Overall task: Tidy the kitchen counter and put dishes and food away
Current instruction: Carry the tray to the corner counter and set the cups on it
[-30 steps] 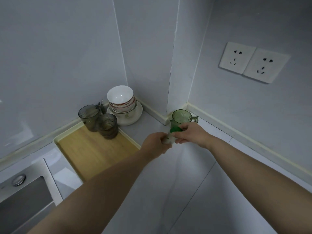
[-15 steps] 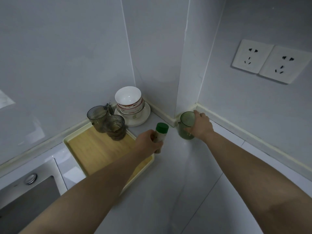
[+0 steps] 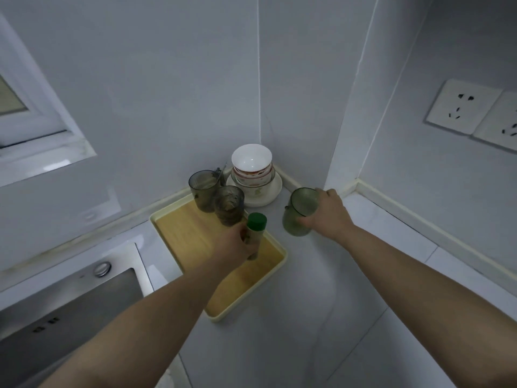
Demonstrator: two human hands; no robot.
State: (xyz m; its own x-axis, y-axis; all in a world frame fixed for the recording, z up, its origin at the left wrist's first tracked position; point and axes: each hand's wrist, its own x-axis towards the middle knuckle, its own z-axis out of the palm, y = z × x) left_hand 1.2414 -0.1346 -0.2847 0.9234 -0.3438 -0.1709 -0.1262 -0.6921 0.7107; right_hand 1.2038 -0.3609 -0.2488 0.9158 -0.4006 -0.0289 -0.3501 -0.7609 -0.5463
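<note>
Head view: pale grey counter [image 3: 321, 303] meets tiled corner walls [image 3: 167, 93].

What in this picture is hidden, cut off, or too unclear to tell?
All in the head view:
The bottle: label mostly covered by the left hand.
The thing behind the grey cups: too dark and small.
The right socket: cut by the picture's edge.
The green cup: far side covered by the right hand.

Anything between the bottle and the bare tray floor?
Nothing visible. The left hand holds the bottle right over bare tray; the nearest grey cup stands just beyond it, toward the far end.
</note>
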